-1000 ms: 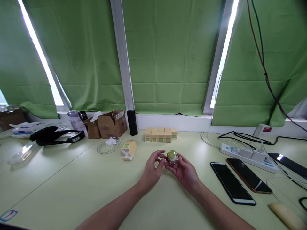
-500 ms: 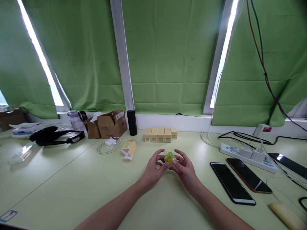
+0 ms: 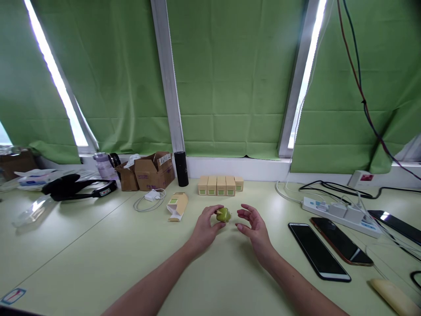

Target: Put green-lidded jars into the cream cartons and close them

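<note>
A small yellow-green object (image 3: pixel 223 214) sits between the fingers and thumb of my left hand (image 3: pixel 206 228), near the middle of the table. My right hand (image 3: pixel 255 230) is just to its right, with its fingers curved and apart and nothing between them. Behind both hands stands a row of several small tan boxes (image 3: pixel 216 185) with green labels. An opened tan carton (image 3: pixel 177 206) with a white inner part lies to the left of them.
On the right lie a dark phone (image 3: pixel 318 251), another phone (image 3: pixel 341 240) and a power strip (image 3: pixel 340 216) with cables. Back left are a white charger (image 3: pixel 152 195), a black cylinder (image 3: pixel 180 169), a cardboard box (image 3: pixel 154 171) and a black headset (image 3: pixel 79 188).
My right hand has let go of the yellow-green object and moved slightly right. My left hand has shifted a little left with the object, which is now turned differently.
</note>
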A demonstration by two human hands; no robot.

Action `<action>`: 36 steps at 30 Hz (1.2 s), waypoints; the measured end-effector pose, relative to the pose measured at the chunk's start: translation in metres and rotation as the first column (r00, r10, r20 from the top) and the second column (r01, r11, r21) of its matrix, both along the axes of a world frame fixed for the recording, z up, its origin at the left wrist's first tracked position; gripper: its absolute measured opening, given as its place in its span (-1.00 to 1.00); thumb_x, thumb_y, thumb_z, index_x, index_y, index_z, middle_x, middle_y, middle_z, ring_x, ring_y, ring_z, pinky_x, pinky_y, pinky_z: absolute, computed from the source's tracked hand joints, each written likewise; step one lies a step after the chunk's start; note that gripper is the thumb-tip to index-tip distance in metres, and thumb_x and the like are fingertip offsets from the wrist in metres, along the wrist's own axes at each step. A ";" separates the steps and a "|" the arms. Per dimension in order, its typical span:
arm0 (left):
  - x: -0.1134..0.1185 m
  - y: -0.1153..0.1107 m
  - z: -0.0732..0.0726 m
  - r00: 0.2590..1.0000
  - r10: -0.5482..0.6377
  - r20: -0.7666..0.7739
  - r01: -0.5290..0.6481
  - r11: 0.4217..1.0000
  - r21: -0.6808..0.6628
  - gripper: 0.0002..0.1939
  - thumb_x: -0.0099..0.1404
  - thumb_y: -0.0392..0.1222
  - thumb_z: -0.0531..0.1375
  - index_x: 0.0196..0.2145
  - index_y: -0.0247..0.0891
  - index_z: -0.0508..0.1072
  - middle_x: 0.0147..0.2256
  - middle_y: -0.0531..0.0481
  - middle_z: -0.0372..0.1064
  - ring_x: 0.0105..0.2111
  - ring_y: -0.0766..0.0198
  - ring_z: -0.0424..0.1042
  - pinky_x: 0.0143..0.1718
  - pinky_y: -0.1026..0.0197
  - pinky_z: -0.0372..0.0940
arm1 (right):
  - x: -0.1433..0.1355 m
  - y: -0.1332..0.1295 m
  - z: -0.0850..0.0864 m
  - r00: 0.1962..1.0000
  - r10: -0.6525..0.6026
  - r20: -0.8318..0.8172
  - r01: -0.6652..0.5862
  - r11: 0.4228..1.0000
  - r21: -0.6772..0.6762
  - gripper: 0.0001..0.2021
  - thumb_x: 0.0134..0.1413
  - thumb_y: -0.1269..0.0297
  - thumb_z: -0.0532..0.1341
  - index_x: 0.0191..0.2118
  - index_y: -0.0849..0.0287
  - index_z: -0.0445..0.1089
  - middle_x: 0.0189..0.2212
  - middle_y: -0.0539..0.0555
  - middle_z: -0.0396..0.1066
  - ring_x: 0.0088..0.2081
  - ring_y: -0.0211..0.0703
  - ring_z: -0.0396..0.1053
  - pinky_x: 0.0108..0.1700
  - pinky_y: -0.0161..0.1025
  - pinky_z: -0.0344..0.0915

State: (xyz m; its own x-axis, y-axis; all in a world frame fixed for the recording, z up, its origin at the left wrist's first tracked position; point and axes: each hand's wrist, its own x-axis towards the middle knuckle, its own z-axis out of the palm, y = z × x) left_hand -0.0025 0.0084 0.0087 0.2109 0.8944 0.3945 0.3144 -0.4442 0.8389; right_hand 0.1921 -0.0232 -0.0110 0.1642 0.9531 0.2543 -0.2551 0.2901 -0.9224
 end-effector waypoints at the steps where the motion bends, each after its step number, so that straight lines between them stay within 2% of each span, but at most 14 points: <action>1: -0.003 0.001 -0.001 0.997 0.037 -0.074 -0.033 0.998 0.049 -0.50 0.16 -0.35 0.33 0.07 -0.16 0.50 0.07 -0.11 0.48 0.12 0.00 0.40 0.24 -0.11 0.25 | 0.001 0.002 -0.001 0.999 -0.029 0.022 0.030 0.999 -0.013 -0.37 -0.26 0.21 0.49 0.04 0.03 0.40 -0.09 0.14 0.47 0.05 0.13 0.38 0.00 0.05 0.43; 5: -0.011 0.007 -0.004 0.944 0.106 -0.312 -0.066 0.989 0.136 -0.55 0.27 -0.29 0.28 0.11 -0.15 0.47 0.07 -0.10 0.47 0.16 -0.01 0.32 0.25 -0.08 0.20 | 0.003 0.006 -0.006 0.998 -0.046 0.044 0.048 0.998 -0.042 -0.41 -0.23 0.21 0.46 0.03 0.03 0.40 -0.12 0.11 0.46 0.00 0.10 0.37 -0.05 0.04 0.44; 10: -0.012 0.009 -0.006 0.853 0.119 -0.509 -0.078 0.992 0.102 -0.52 0.29 -0.27 0.27 0.16 -0.11 0.42 0.09 -0.08 0.46 0.16 -0.03 0.28 0.24 -0.07 0.13 | 0.004 0.006 -0.009 0.999 -0.015 0.031 0.017 0.999 -0.047 -0.42 -0.19 0.21 0.45 0.05 0.01 0.39 -0.13 0.10 0.45 0.00 0.09 0.36 -0.07 0.02 0.45; 15: -0.009 0.004 -0.005 0.830 0.079 -0.553 -0.054 0.997 0.062 -0.50 0.30 -0.22 0.26 0.20 -0.11 0.40 0.11 -0.09 0.45 0.18 -0.04 0.24 0.25 -0.07 0.11 | 0.004 0.006 -0.010 1.000 -0.008 0.030 0.009 0.998 -0.059 -0.41 -0.23 0.19 0.47 0.03 0.02 0.40 -0.17 0.09 0.46 -0.03 0.09 0.37 -0.08 0.02 0.45; 19: -0.008 0.000 -0.002 0.814 0.095 -0.574 -0.077 0.996 0.055 -0.35 0.24 -0.16 0.27 0.28 -0.15 0.30 0.18 -0.15 0.38 0.22 -0.08 0.20 0.28 -0.12 0.08 | 0.003 0.006 -0.011 1.000 -0.003 0.024 0.005 0.998 -0.064 -0.41 -0.22 0.19 0.47 0.03 0.03 0.39 -0.16 0.10 0.45 -0.04 0.09 0.37 -0.10 0.02 0.46; 22: -0.011 0.004 0.006 0.808 0.173 -0.563 -0.150 0.985 0.088 -0.31 0.22 -0.24 0.22 0.31 -0.19 0.25 0.25 -0.17 0.30 0.27 -0.09 0.15 0.30 -0.13 0.06 | 0.002 0.007 -0.012 1.000 0.001 0.011 0.000 0.998 -0.070 -0.42 -0.22 0.18 0.46 0.02 0.03 0.40 -0.17 0.09 0.44 -0.05 0.07 0.37 -0.12 0.00 0.47; 25: -0.022 0.014 0.020 0.781 0.339 -0.524 -0.308 0.940 0.148 -0.34 0.22 -0.30 0.17 0.28 -0.22 0.26 0.25 -0.21 0.28 0.28 -0.10 0.15 0.30 -0.13 0.07 | 0.002 0.008 -0.014 1.000 -0.008 -0.002 0.007 0.997 -0.082 -0.44 -0.21 0.16 0.45 0.01 0.03 0.41 -0.18 0.08 0.44 -0.08 0.05 0.37 -0.16 -0.04 0.48; 28: -0.041 0.026 0.036 0.706 0.498 -0.504 -0.449 0.865 0.224 -0.45 0.32 -0.19 0.14 0.25 -0.27 0.27 0.19 -0.27 0.32 0.23 -0.15 0.21 0.26 -0.15 0.12 | 0.002 0.009 -0.015 1.000 -0.021 -0.002 0.021 0.996 -0.081 -0.47 -0.17 0.14 0.44 0.00 0.04 0.42 -0.19 0.08 0.44 -0.10 0.03 0.39 -0.20 -0.07 0.48; 32: -0.071 0.043 0.050 0.543 0.615 -0.572 -0.559 0.773 0.301 -0.39 0.36 -0.11 0.14 0.31 -0.27 0.14 0.21 -0.35 0.30 0.26 -0.23 0.19 0.21 -0.16 0.13 | 0.001 0.010 -0.015 1.000 -0.029 0.008 0.030 0.997 -0.066 -0.49 -0.13 0.11 0.43 0.00 0.05 0.43 -0.20 0.09 0.44 -0.12 0.02 0.40 -0.21 -0.06 0.49; 34: -0.084 0.052 0.051 0.457 0.602 -0.655 -0.585 0.758 0.288 -0.32 0.35 -0.06 0.16 0.33 -0.26 0.08 0.26 -0.40 0.23 0.33 -0.30 0.10 0.22 -0.20 0.10 | 0.001 0.009 -0.015 0.999 -0.037 0.010 0.038 0.997 -0.064 -0.50 -0.11 0.10 0.43 0.00 0.05 0.44 -0.20 0.08 0.44 -0.12 0.02 0.40 -0.22 -0.07 0.49; 36: -0.096 0.060 0.050 0.400 0.539 -0.741 -0.608 0.762 0.225 -0.23 0.33 0.02 0.18 0.36 -0.30 0.00 0.28 -0.47 0.18 0.37 -0.35 0.03 0.23 -0.22 0.08 | 0.000 0.009 -0.014 0.999 -0.045 0.009 0.046 0.997 -0.066 -0.51 -0.09 0.10 0.42 0.00 0.05 0.44 -0.20 0.08 0.44 -0.12 0.01 0.41 -0.22 -0.08 0.49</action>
State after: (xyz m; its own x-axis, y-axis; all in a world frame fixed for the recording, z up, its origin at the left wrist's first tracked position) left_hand -0.0981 0.0685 0.0589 -0.1884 0.9368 0.2948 0.9712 0.1333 0.1973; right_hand 0.1925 -0.0146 -0.0254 0.2060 0.9595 0.1923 -0.2360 0.2394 -0.9418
